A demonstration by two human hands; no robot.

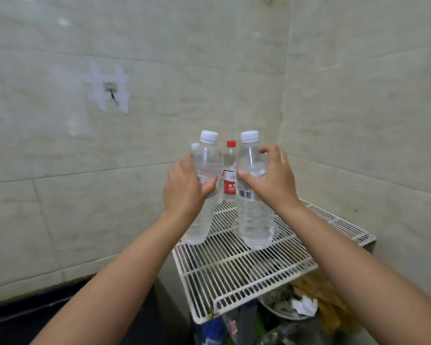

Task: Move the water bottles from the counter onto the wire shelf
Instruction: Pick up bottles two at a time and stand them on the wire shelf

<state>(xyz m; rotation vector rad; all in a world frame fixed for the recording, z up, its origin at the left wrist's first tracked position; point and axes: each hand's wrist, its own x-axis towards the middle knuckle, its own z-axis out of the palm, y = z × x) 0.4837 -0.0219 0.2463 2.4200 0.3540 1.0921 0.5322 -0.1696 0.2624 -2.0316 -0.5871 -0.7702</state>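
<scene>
My left hand [184, 188] grips a clear white-capped water bottle [207, 165] around its middle, at the left edge of the white wire shelf [234, 267]. My right hand [271, 178] grips a second white-capped bottle [255, 220], upright with its base on or just above the shelf. Between them, farther back, a smaller red-capped bottle [230, 175] with a red label stands on the shelf. The white cap of another bottle [195, 146] peeks out behind the left one; its body is hidden.
The shelf sits in a corner of beige tiled walls [135, 145]. Under it lie a bowl with crumpled paper [301, 305], brown bags and blue packaging [214, 329]. A dark counter [23, 317] runs at the lower left. A taped hook [110, 89] is on the wall.
</scene>
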